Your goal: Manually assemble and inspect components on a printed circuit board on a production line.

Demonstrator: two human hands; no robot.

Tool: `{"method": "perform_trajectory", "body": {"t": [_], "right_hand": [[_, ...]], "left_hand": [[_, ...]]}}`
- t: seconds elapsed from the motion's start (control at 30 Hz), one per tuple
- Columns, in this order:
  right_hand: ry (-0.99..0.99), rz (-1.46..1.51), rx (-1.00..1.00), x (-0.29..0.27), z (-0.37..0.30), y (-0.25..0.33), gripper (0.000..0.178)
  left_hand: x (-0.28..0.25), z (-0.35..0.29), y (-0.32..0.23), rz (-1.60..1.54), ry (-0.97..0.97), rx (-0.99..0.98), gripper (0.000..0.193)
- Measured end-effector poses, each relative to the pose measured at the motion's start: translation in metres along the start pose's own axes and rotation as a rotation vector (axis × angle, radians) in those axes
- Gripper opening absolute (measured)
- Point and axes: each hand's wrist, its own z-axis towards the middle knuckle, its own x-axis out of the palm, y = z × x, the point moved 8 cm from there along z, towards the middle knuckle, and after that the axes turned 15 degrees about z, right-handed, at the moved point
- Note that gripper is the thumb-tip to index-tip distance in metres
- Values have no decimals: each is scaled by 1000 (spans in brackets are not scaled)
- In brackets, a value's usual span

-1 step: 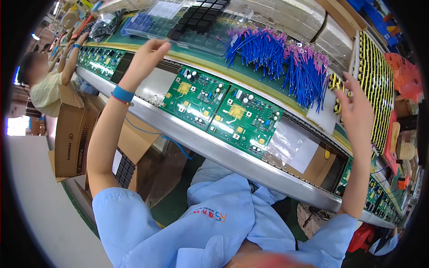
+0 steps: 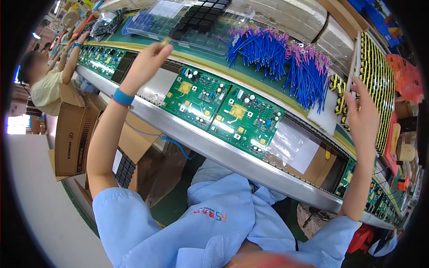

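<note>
My left hand (image 2: 147, 62), with a blue wristband, is raised over the conveyor's far edge, its fingertips pinched together close to a clear tray of black parts (image 2: 196, 18). Whether it holds something small I cannot tell. My right hand (image 2: 364, 118) is lifted at the right with fingers apart, next to a stack of yellow-and-black striped parts (image 2: 380, 76), and grips nothing that I can see. Two green circuit boards (image 2: 196, 96) (image 2: 246, 120) lie side by side on the conveyor between my hands.
Bundles of blue wires (image 2: 259, 47) and blue-and-pink wires (image 2: 308, 76) lie behind the boards. A metal rail (image 2: 214, 149) edges the conveyor. An open cardboard box (image 2: 71, 129) stands at the left. A co-worker (image 2: 44, 89) reaches onto the line far left.
</note>
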Motion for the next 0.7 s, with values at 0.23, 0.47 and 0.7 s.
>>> {"method": "perform_trajectory", "body": {"t": [0.23, 0.47, 0.7], "right_hand": [[-126, -169, 16, -69, -15, -130, 37], [-155, -56, 95, -62, -24, -110, 34], [-162, -127, -166, -57, -33, -33, 29]], "left_hand": [[35, -31, -29, 184, 257, 91, 78], [39, -56, -88, 372, 240, 267, 60], [62, -80, -142, 430, 324, 479, 47]]}}
